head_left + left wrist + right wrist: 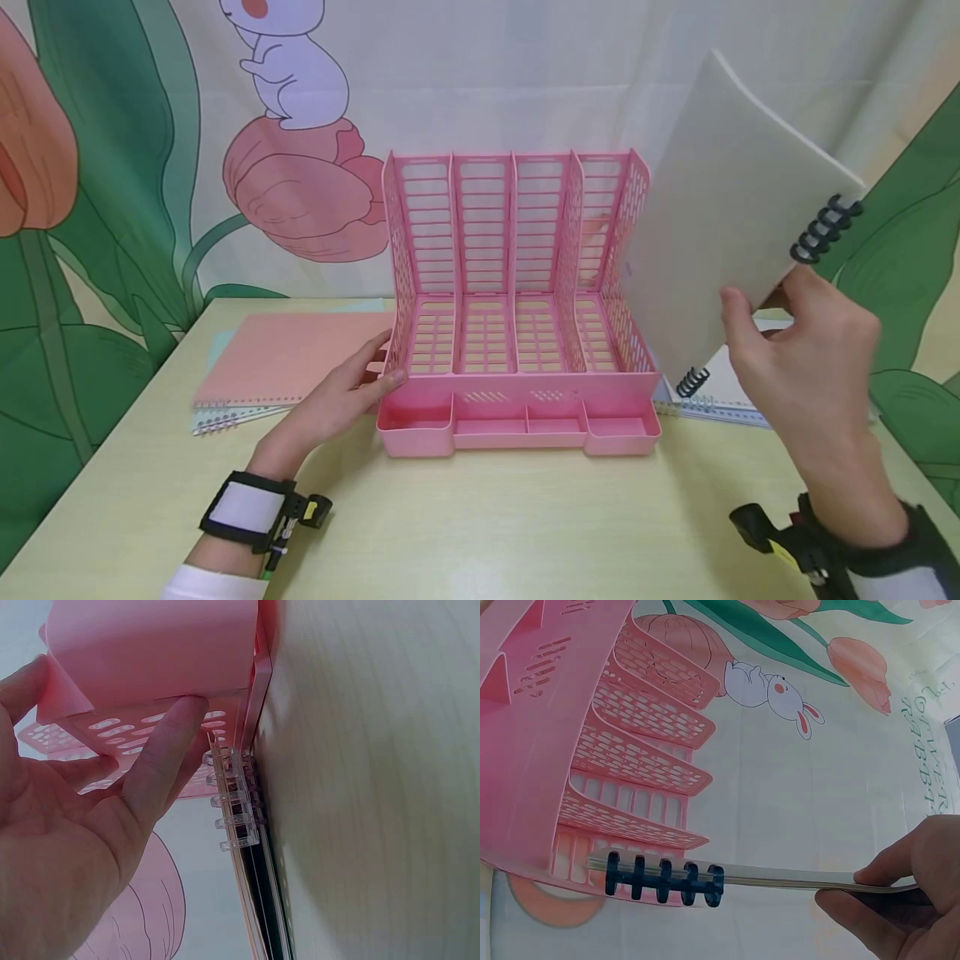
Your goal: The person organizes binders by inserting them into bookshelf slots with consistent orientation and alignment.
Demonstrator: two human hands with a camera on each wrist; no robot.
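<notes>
A pink desk file organizer [487, 392] stands upright on the table, with tall perforated dividers, upright slots and small front trays. My left hand [337, 396] holds its front left corner, thumb at the front edge and fingers against the side wall [124, 735]. On the other side, my right hand [817, 358] pinches a pale-covered notebook [727, 208] with black coil binding between thumb and fingers. The notebook is raised and tilted beside the organizer's right wall. Edge-on in the right wrist view, its black coils [664, 879] overlap the end slot.
A pink-covered spiral notebook [292, 354] lies on others left of the organizer, their clear coils [236, 806] near its side wall. More spiral notebooks [723, 383] lie at the right, partly hidden by the raised one. A printed curtain [510, 75] hangs behind the table [517, 517].
</notes>
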